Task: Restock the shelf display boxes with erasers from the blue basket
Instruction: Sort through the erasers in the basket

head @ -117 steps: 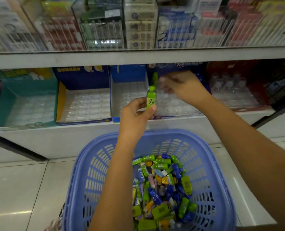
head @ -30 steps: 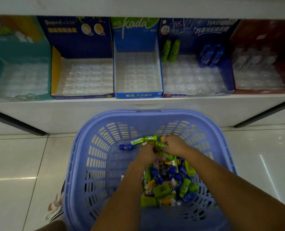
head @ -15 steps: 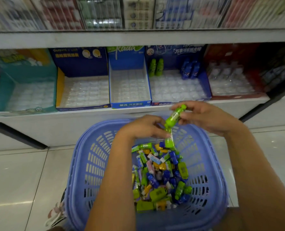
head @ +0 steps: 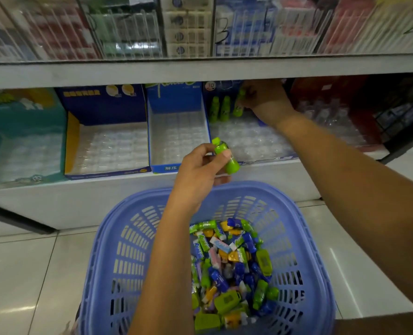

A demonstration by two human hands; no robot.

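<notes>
Seat the green bottle eraser (head: 238,105), pinched near its top by the right hand (head: 266,100), into the back row of the dark-blue display box (head: 224,89), in the pocket just beside the two green bottles (head: 220,108) already standing upright there. Lower it straight down, base first, into a moulded cup of the clear tray (head: 256,146) rather than onto a ridge. Avoid a tilted entry, likely to knock the neighbours over. Loosen the fingertips only once upright and settled, then withdraw toward the front, clear of the shelf board (head: 200,68) overhead. Hold the second green bottle eraser (head: 227,158), gripped between thumb and curled fingers of the left hand (head: 198,170), steady above the front edge of the lower shelf (head: 104,189), ready to pass across or to plant in the next pocket along. Fill the row sideways before starting another nearer the front. Afterwards, reach down into the blue basket (head: 99,250) for more from the mixed heap of erasers (head: 229,262), choosing bottle shapes for this box and leaving flat, blocky ones, probably meant for the neighbouring boxes (head: 109,151).
</notes>
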